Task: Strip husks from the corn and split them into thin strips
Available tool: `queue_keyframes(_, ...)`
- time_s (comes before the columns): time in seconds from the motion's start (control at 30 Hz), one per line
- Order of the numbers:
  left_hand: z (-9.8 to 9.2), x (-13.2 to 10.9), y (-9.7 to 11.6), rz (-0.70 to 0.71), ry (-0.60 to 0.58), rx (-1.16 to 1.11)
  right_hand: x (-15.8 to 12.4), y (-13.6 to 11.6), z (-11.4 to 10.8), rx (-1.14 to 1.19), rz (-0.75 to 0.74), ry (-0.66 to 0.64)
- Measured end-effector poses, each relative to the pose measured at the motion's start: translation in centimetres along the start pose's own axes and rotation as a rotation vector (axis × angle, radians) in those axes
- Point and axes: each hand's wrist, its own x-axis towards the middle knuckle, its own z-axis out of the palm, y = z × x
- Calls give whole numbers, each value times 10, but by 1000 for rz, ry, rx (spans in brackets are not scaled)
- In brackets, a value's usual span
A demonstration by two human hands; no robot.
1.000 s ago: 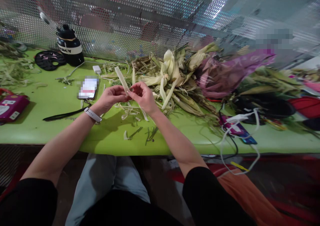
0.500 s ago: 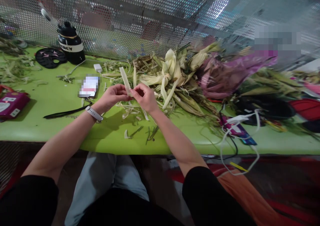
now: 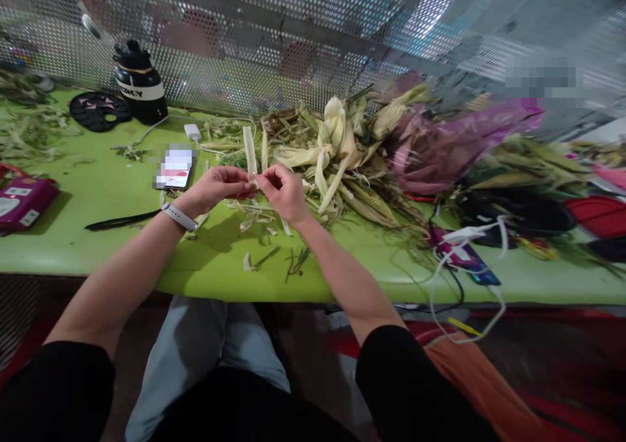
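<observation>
Between my two hands stands a pale strip of corn husk (image 3: 250,150), its lower end pinched in my fingertips. My left hand (image 3: 222,186), with a light band on its wrist, closes thumb against fingers at the strip's base. From the other side, my right hand (image 3: 282,193) pinches the same end, the fingertips of both hands almost touching. Just behind and to the right lies a heap of corn husks (image 3: 337,132), pale and dry brown. Husk scraps (image 3: 255,217) are scattered below my hands.
A lit phone (image 3: 177,167), a white charger plug (image 3: 192,132) and a black bottle (image 3: 140,87) are on the left of the green table (image 3: 210,266). A purple plastic bag (image 3: 430,145) adjoins the heap. White cables (image 3: 435,285) hang over the front edge at right.
The husk strip has swung from leaning left to nearly upright. My left hand and wrist have shifted slightly; both hands keep their pinch.
</observation>
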Motion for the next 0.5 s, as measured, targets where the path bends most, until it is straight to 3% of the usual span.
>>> queue_keyframes(0.1,-3,0,1,-26,39,-73,5,4,-9,54,-60,-44)
queue_keyframes(0.27,-8,0,3,-84,14,-142,13,8,-22,44,-189,-288)
queue_keyframes(0.5,-3,-2,4,-150,-15,-200,11,6,-21,67,-229,-291)
